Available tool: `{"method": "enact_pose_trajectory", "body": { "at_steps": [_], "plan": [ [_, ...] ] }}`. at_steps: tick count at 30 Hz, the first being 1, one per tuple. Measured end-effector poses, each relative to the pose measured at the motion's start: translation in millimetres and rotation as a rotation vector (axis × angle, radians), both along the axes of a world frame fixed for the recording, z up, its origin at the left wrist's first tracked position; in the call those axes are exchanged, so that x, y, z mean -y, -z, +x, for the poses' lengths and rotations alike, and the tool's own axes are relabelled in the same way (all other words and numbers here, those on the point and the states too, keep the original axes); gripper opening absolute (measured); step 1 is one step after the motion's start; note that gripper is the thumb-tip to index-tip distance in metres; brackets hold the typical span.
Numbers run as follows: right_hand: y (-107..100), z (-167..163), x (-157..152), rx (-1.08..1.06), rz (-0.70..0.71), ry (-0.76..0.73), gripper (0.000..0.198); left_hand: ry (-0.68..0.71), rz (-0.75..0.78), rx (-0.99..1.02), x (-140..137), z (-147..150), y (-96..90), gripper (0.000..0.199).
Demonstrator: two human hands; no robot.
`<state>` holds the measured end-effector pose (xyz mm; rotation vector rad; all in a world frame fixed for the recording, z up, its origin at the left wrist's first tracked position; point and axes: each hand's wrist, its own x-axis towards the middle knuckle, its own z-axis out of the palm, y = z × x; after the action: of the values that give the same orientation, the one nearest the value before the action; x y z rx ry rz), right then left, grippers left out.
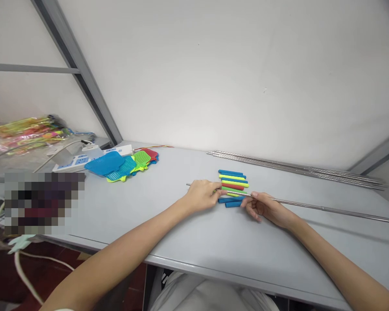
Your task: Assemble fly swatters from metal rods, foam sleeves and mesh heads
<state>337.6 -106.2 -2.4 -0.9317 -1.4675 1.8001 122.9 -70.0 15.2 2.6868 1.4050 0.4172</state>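
A long thin metal rod [324,209] runs sideways above the table, its right end past the picture's edge. My left hand [203,194] is closed around the rod near its left end, and a short tip sticks out beyond the fist. Farther right, my right hand [266,207] pinches the same rod between thumb and finger, the other fingers loosely curled. Behind and below the rod lie several short coloured tubes in a row, among them a red tube [232,186], a yellow tube [235,182] and a blue tube [233,204]. The hands and rod partly cover some tubes.
A bundle of metal rods [294,169] lies along the wall at the back right. Several flat fly-swatter heads [105,164] overlap at the left, beside a white power strip [121,150]. Farther left are plastic-wrapped coloured items [26,134]. The grey table [194,242] ends close to my body.
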Motion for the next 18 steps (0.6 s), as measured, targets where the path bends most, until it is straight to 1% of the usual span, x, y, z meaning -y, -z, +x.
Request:
{"method": "enact_pose_trajectory", "body": {
  "at_steps": [5, 10, 18],
  "plan": [
    [1.3, 0.8, -3.4, -0.004, 0.012, 0.052, 0.044, 0.004, -0.062, 0.063, -0.6, 0.7, 0.6, 0.038],
    [2.2, 0.6, -5.8, -0.030, -0.022, 0.079, 0.042, 0.026, -0.054, 0.093, -2.2, 0.4, 1.8, 0.041],
    [3.9, -0.7, -4.8, -0.052, -0.030, 0.081, 0.040, -0.111, 0.062, 0.031, -13.6, -4.1, 1.7, 0.055]
  ]
}}
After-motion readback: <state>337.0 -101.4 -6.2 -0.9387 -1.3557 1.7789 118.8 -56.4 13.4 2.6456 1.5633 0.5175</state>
